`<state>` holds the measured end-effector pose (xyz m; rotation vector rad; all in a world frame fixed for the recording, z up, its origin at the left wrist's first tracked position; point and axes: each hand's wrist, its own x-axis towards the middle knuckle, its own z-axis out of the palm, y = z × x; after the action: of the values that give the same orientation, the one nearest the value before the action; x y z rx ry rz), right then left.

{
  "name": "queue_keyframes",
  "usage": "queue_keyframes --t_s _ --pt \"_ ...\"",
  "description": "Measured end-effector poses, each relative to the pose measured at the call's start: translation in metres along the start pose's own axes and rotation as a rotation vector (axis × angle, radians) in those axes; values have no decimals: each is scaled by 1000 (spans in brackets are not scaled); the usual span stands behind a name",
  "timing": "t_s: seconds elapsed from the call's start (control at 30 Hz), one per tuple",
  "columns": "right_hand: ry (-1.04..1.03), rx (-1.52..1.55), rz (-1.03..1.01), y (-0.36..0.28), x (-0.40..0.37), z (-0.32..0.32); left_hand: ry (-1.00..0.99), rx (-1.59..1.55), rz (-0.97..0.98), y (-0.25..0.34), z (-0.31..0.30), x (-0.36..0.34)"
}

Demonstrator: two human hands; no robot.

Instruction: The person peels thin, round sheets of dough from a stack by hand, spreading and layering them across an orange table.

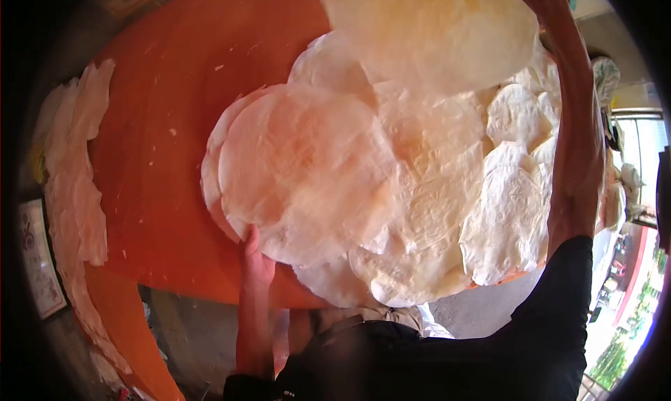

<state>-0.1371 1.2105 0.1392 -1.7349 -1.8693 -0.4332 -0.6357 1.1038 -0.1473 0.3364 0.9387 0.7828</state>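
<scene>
My left hand [257, 261] is at the near edge of a stack of thin, round, pale flatbreads [307, 163]. Its thumb lies on top and the fingers are hidden underneath, so the edge is pinched between them. My right arm [576, 121] reaches up along the right side, and its hand lies beyond the top edge of the picture. Close to that arm's upper end, a large pale yellow flatbread [430, 34] looks raised above the others and slightly blurred. Beneath and beside it, more wrinkled flatbreads [433, 170] overlap.
The orange tabletop [161, 163] has a curved edge and a few white crumbs. More thin sheets [73, 170] hang or lie along the far left. Smaller, floury flatbreads [507, 212] cover the right side. A framed picture [42, 258] stands at the left, and a bright opening [636, 275] is on the right.
</scene>
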Motion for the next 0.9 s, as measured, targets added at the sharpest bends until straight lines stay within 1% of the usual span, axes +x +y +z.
queue_keyframes --t_s 0.1,0.13,0.17,0.23,0.3,0.33,0.37,0.4,0.43,0.47,0.5,0.53,0.57,0.6,0.63,0.67,0.7,0.77,0.8,0.83,0.87,0.9 --pt "246 -320 -415 -14 35 9 67 -6 -4 -2 -7 4" --pt "78 -424 -266 -20 31 28 106 51 14 3 4 -2" --pt "-87 -523 -110 -27 19 55 123 51 3 2 0 -1" --pt "-420 -280 -87 -45 -13 106 159 51 -24 4 -24 -1" --pt "-295 275 65 -45 -69 128 60 429 80 -3 -80 -4" --pt "-293 213 132 -31 -82 138 12 616 135 -7 -94 1" --pt "-291 153 197 -12 -94 144 112 574 106 4 -69 -1" --pt "-288 94 260 9 -108 150 213 531 79 24 -24 -12" --pt "-238 40 388 41 -120 159 314 488 50 34 1 -15" --pt "-145 -32 378 83 -136 172 361 488 86 35 -7 -13" --pt "-222 -161 481 101 -138 167 406 558 123 35 -4 -12" --pt "-186 -262 545 129 -149 175 449 628 159 38 3 -14" --pt "-256 -318 620 142 -152 179 491 698 196 41 10 -16" --pt "-325 -373 694 154 -154 183 451 714 250 44 16 -18" --pt "-395 -427 766 164 -156 187 489 772 280 47 17 -20" --pt "-395 -475 721 176 -164 196 526 832 311 50 17 -20" --pt "-399 -500 718 189 -165 198 566 893 343 55 18 -19" --pt "-416 -552 710 217 -166 200 572 886 399 63 23 -18" --pt "-364 -587 647 234 -158 189 573 884 421 66 25 -18" --pt "-313 -622 584 251 -145 171 536 836 403 68 29 -17" --pt "-167 -719 474 266 -129 148 497 785 386 69 37 -15" --pt "-228 -673 464 297 -111 123 457 734 373 69 43 -12"
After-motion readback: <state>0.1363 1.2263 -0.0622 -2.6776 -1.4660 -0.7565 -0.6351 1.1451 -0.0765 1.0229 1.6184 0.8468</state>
